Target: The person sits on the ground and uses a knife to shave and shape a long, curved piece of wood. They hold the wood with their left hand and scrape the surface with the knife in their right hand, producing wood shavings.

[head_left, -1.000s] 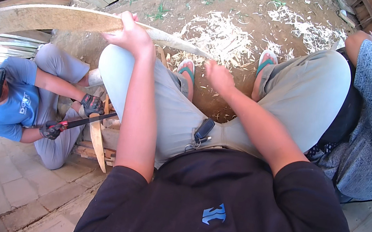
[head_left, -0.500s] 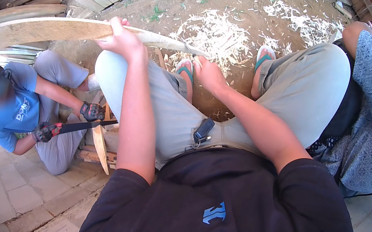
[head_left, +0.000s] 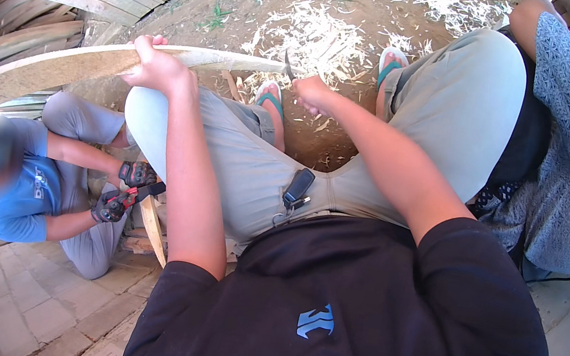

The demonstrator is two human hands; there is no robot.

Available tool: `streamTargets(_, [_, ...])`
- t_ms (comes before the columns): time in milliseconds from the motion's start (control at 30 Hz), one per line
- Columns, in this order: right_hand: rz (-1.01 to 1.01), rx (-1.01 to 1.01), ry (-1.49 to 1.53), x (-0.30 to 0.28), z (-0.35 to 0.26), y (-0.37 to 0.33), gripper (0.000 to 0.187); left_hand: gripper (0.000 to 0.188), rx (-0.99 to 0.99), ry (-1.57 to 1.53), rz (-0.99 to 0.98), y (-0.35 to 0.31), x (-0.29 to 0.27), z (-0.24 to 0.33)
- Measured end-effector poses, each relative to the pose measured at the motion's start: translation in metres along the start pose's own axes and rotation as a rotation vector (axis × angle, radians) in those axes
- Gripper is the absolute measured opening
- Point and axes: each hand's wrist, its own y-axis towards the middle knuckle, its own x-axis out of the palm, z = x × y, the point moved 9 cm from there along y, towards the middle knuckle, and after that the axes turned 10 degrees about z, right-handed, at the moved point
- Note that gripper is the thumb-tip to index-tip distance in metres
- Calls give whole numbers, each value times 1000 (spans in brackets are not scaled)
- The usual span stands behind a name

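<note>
While the left hand (head_left: 158, 68) is clamping around the long pale wooden strip (head_left: 229, 61), that strip is running out of the grip toward 8 o'clock on one side and tapering toward 3 o'clock on the other. With fingers curled together, the right hand (head_left: 312, 95) is holding a small knife (head_left: 289, 65), whose blade is pointing toward 11 o'clock at the strip's thin end; whether they are touching, I cannot tell. Wood shavings (head_left: 315, 40) are lying at 12 o'clock from the right hand.

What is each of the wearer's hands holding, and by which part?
The left hand grips the long wooden strip partway along, short of its narrow end. The right hand holds the curved knife behind its blade; the fist hides the grip.
</note>
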Motion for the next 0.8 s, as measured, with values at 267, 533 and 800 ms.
streamTargets(267, [286, -432, -591, -21, -49, -60, 36, 48, 24, 22, -20, -13, 6, 10])
streamTargets(533, [-22, 200, 84, 0, 13, -9, 38, 56, 1, -7, -44, -9, 12, 5])
streamTargets(800, [321, -601, -501, -8, -56, -62, 41, 45, 0, -72, 31, -17, 9, 10])
